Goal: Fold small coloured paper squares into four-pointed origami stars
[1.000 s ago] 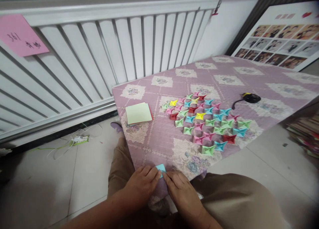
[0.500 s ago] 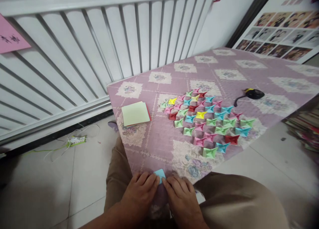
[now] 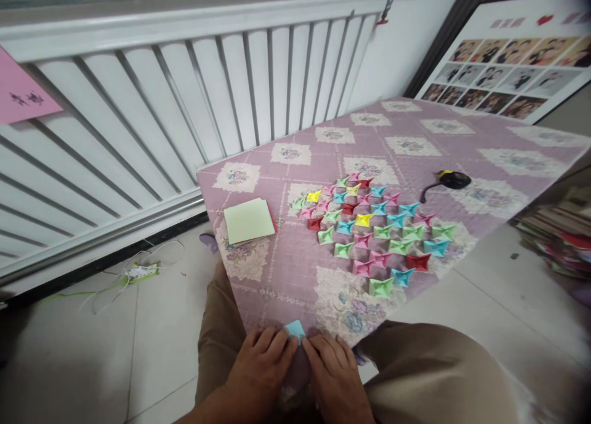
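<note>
A small piece of folded light-blue paper [image 3: 294, 328] lies at the near corner of the table. My left hand [image 3: 264, 364] is on its left side, fingers together and the thumb and index finger pressing the paper. From the other side my right hand [image 3: 336, 370] pinches its lower right edge. The fingers partly cover the paper, so its full shape is hidden. Beyond my hands stand rows of folded paper pieces with pointed corners, among them a green one [image 3: 380, 287], a red one [image 3: 418, 262] and a yellow one [image 3: 364, 220].
A stack of square paper sheets [image 3: 249, 222], pale on top, lies at the table's left edge. A black object with a short cord [image 3: 455, 180] rests toward the right. The flowered tablecloth [image 3: 281, 298] covers the table. A white radiator [image 3: 231, 92] stands behind; a power strip [image 3: 142, 272] lies on the floor.
The camera view has tilted slightly, so the table and paper pieces appear lower and a little further left. Both hands stay on the blue paper, with hardly any finger movement visible.
</note>
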`<state>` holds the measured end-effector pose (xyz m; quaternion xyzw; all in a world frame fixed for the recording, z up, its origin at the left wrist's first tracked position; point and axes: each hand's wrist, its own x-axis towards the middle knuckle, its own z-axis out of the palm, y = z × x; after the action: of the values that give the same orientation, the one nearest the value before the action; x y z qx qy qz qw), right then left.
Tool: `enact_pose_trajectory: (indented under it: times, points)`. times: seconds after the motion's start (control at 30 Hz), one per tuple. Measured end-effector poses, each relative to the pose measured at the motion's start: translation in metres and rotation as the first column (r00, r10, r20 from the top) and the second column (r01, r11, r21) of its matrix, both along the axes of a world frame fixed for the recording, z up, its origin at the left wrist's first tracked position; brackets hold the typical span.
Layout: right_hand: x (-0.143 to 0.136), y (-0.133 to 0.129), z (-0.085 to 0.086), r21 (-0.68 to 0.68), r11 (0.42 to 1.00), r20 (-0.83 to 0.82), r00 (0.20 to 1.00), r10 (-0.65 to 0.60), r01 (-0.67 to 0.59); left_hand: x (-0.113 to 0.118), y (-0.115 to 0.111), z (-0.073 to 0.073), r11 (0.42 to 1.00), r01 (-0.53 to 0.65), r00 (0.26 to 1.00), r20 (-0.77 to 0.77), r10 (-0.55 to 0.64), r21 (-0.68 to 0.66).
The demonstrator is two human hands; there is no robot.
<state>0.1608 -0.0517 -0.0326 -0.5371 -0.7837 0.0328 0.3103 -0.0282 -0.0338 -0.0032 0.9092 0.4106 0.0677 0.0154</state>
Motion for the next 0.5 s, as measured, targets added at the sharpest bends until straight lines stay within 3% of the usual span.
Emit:
enact_pose_trajectory:
  times: [0.2,0.3,0.5]
  points:
    - [0.000,-0.004,-0.002,-0.032,0.999,0.044,0.998,-0.033,0.035,-0.001,0.003,0.003,0.998,0.003,1.000,0.005,-0.003,-0.069]
    - [0.001,0.000,0.005,-0.074,0.997,0.062,0.998,-0.034,0.039,-0.001,0.003,0.005,0.993,0.004,1.000,-0.020,-0.007,-0.117]
    - [0.000,0.023,0.037,-0.380,0.923,0.090,0.995,-0.034,0.066,-0.002,0.002,0.002,0.988,-0.003,0.998,-0.055,-0.005,-0.153]
